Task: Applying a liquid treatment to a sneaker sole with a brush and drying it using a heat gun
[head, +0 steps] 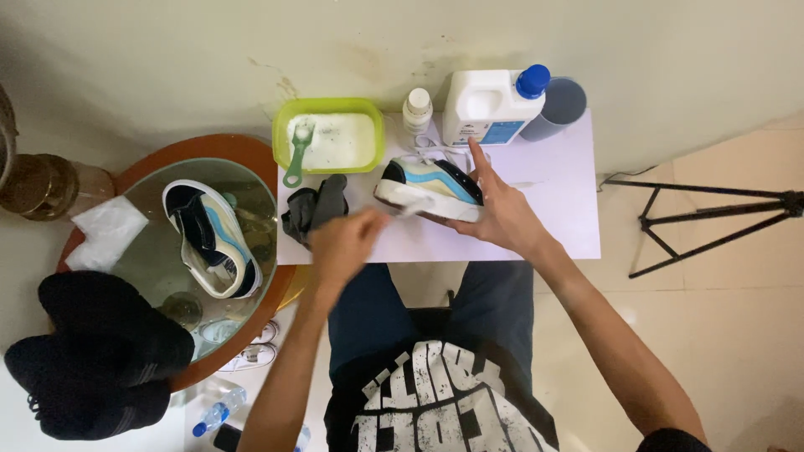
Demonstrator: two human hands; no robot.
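Table: small white table against a pale stained wall, cream floor tiles to the right, a black tripod well apart from the right fingers.
Shoe: blue, black and cream shoe on its side on the table, smooth rubber sole facing the person, white laces trailing beyond it.
Right hand: right hand spread over the heel end, fingers wide and pressed on the shoe, index stretched towards the jug.
Left hand: left hand blurred, fingers curled shut; something pale at their tips meets the sole, what it is I cannot tell.
Beyond the fingers: green tub of foamy white liquid with a green brush, small white bottle, white jug with blue cap.
Beside the left fingers: crumpled grey cloth, just beside.
Further left: round glass side table carrying the second shoe.
Open room: bare table surface right of the right fingers, out to the edge.
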